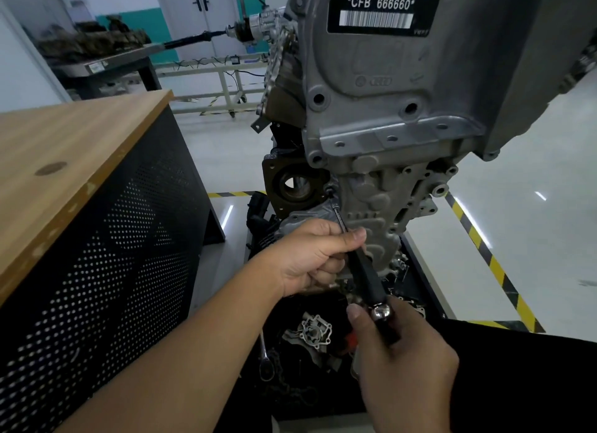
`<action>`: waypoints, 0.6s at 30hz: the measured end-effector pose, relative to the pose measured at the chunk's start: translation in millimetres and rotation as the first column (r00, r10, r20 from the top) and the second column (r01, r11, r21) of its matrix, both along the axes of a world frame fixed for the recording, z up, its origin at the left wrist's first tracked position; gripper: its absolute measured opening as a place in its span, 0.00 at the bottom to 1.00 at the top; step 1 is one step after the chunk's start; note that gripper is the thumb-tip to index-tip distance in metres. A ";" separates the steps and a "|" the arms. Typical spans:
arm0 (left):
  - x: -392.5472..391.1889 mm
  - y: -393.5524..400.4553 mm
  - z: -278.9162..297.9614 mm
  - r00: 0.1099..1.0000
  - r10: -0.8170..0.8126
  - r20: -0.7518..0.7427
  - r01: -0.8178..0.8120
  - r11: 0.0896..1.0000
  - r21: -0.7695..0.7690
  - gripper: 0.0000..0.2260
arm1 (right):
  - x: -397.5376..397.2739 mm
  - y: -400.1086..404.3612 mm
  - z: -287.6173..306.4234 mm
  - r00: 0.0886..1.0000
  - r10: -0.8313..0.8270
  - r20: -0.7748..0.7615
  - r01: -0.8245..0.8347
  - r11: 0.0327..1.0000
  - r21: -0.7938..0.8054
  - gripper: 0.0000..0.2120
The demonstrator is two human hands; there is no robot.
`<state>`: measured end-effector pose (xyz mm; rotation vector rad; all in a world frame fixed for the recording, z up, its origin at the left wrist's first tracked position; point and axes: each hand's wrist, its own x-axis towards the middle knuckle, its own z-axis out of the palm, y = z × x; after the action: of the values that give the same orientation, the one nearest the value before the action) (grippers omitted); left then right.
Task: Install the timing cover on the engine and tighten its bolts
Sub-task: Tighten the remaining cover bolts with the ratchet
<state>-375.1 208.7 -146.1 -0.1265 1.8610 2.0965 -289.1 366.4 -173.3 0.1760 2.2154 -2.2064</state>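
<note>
- Workshop w/ pale glossy floor [517, 180], yellow-black hazard tape; wood-topped worktop [74, 148] w/ perforated black side stands at my left, nothing I can make out on its top.
- Engine [403, 87] hangs upright dead ahead, top cut off by frame edge; plate on it reads *CFB 666660* w/ barcode.
- Timing cover [374, 203] sits against the engine's lower front face, grey cast alu; its bottom edge is hidden behind my hands.
- Left hand [310, 258] fingers curled, pinching the thin metal shaft of the screwdriver [365, 271] just below the cover's left edge.
- Right hand [400, 345] wraps the black handle end, thumb beside the chrome cap; palm side not visible.
- Tool tip meets a bolt [334, 205] on the cover's left flange; too small to tell how far in the bolt is.
- Black tray [416, 261] under the engine holds loose parts: a ratchet wrench [265, 355], a grey cast housing [315, 332], chain; mostly dark, partly blocked by my forearms.
- Bkgd: bench w/ blurred clutter, long shaft assy, double doors.
</note>
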 end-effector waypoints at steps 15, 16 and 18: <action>-1.6 -5.2 -8.6 0.999 -0.014 -0.038 0.017 0.996 0.082 0.13 | -1.0 0.0 3.4 0.988 0.034 0.152 -0.015 0.992 -0.127 0.07; -2.6 -4.3 -9.0 0.999 -0.008 -0.038 0.011 0.998 0.069 0.14 | -0.7 1.5 4.7 0.979 0.018 0.203 0.028 0.974 -0.223 0.07; -4.0 -4.7 -9.5 1.000 0.010 -0.026 -0.009 0.999 0.034 0.15 | -1.5 2.5 13.4 0.874 0.230 0.428 0.100 0.777 -0.622 0.08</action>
<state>-379.2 203.9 -155.6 -0.1004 1.8414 2.1450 -290.6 368.9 -159.9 0.5493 1.1313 -2.3774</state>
